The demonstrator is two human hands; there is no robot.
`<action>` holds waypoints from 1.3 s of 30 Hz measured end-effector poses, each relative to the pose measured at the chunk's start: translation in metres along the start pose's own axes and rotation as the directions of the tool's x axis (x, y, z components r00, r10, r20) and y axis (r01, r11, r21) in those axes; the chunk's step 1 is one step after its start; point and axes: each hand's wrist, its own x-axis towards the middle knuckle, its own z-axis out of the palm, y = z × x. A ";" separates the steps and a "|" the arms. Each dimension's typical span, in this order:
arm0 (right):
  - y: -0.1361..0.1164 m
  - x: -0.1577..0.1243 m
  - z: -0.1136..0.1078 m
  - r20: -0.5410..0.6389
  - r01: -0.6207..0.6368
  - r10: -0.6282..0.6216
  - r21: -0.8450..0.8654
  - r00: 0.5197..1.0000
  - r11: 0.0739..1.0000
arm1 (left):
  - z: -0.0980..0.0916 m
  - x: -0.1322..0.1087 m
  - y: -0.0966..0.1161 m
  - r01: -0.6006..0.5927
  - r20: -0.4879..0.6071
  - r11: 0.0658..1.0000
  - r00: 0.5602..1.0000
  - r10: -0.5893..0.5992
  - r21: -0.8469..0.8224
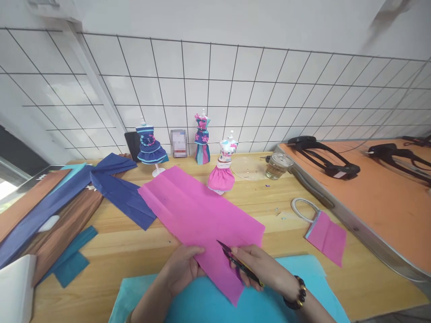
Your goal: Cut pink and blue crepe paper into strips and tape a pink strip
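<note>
A long sheet of pink crepe paper (195,211) lies across the wooden table, its near end over a light blue sheet (208,300). My left hand (183,269) pinches the near edge of the pink paper, fingers closed on it. My right hand (261,269) grips small scissors (235,260) with dark blades and yellow handles. The blade tips point up and left into the pink paper, close beside my left fingers.
Dark blue paper strips (117,188) and teal pieces (72,260) lie at the left. Three small dress-form mannequins (220,166) in paper dresses stand by the tiled wall, beside a glass jar (278,166). A pink scrap (328,237) and white ring lie at the right, next to an orange-topped table (380,197).
</note>
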 end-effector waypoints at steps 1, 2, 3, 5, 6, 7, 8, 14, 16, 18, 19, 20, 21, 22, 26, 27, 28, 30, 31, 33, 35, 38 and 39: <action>-0.001 0.001 0.001 -0.002 0.004 -0.004 0.004 1.000 1.000 | -0.001 0.000 0.000 0.002 -0.001 1.000 1.000 -0.002 -0.003; -0.001 0.002 0.001 -0.002 0.004 -0.004 0.007 1.000 1.000 | -0.001 0.000 0.000 0.001 0.001 1.000 1.000 -0.001 -0.006; -0.001 0.002 0.001 -0.003 0.007 -0.007 0.011 1.000 1.000 | -0.001 0.000 -0.001 0.002 0.004 1.000 1.000 -0.002 -0.006; -0.002 0.003 0.002 -0.002 0.018 -0.018 0.021 1.000 1.000 | -0.002 0.000 -0.001 0.004 0.010 1.000 1.000 -0.004 -0.006; -0.001 0.003 0.002 0.000 0.024 -0.024 0.027 1.000 0.999 | -0.002 0.000 -0.001 0.005 0.011 1.000 1.000 -0.005 -0.006; -0.001 0.003 0.002 0.001 0.030 -0.030 0.031 1.000 0.999 | -0.002 0.000 -0.001 0.007 0.007 1.000 1.000 -0.007 -0.007; -0.001 0.003 0.002 0.001 0.034 -0.034 0.033 0.999 0.999 | -0.002 0.001 -0.001 0.007 0.001 1.000 1.000 -0.007 -0.008; 0.001 0.002 0.003 -0.015 0.060 -0.059 0.028 0.998 0.998 | -0.005 0.003 -0.002 -0.005 -0.011 1.000 1.000 0.005 0.005; 0.001 0.003 0.003 -0.022 0.079 -0.079 0.020 0.997 0.997 | -0.004 0.002 -0.001 -0.010 -0.013 1.000 1.000 0.010 0.010; 0.001 0.003 0.004 -0.022 0.090 -0.090 0.015 0.996 0.996 | -0.003 0.002 -0.001 -0.008 -0.008 1.000 1.000 0.008 0.014; 0.001 0.003 0.004 -0.022 0.092 -0.092 0.013 0.996 0.996 | -0.003 0.001 -0.001 -0.007 -0.005 1.000 1.000 0.007 0.014; 0.000 0.003 0.004 -0.022 0.091 -0.091 0.011 0.996 0.996 | -0.003 0.001 -0.001 -0.007 -0.002 1.000 1.000 0.007 0.015; 0.000 0.003 0.004 -0.026 0.089 -0.089 0.007 0.996 0.996 | -0.003 0.001 -0.001 -0.007 0.000 1.000 1.000 0.007 0.016; 0.000 0.003 0.004 -0.030 0.088 -0.088 0.002 0.996 0.996 | -0.002 0.001 0.000 -0.008 0.002 1.000 1.000 0.008 0.016; 0.000 0.003 0.005 -0.034 0.084 -0.084 0.005 0.996 0.996 | -0.003 0.001 0.000 -0.016 0.001 1.000 1.000 0.016 0.019; 0.000 0.003 0.005 -0.031 0.081 -0.081 0.010 0.996 0.997 | -0.003 0.001 0.000 -0.018 -0.001 1.000 1.000 0.018 0.017; 0.001 0.004 0.005 -0.029 0.078 -0.078 0.014 0.997 0.997 | -0.003 0.001 0.000 -0.019 -0.004 1.000 1.000 0.019 0.015; 0.002 0.004 0.005 -0.030 0.075 -0.074 0.018 0.997 0.997 | -0.002 0.000 0.000 -0.019 -0.009 1.000 1.000 0.020 0.008; 0.002 0.004 0.005 -0.031 0.076 -0.075 0.019 0.997 0.997 | -0.001 0.000 0.000 -0.021 -0.008 1.000 1.000 0.021 0.003; 0.003 0.004 0.005 -0.031 0.078 -0.077 0.023 0.997 0.997 | -0.001 0.000 0.000 -0.020 0.000 1.000 1.000 0.020 -0.006; 0.002 0.004 0.005 -0.028 0.076 -0.075 0.027 0.997 0.997 | 0.000 -0.001 0.000 -0.018 0.013 1.000 1.000 0.018 -0.009; 0.001 0.004 0.006 -0.032 0.063 -0.062 0.030 0.998 0.998 | -0.001 -0.001 0.000 -0.026 0.027 1.000 0.999 0.027 -0.014; 0.001 0.004 0.006 -0.036 0.059 -0.058 0.028 0.998 0.998 | -0.001 -0.001 0.000 -0.030 0.030 0.999 0.999 0.031 -0.020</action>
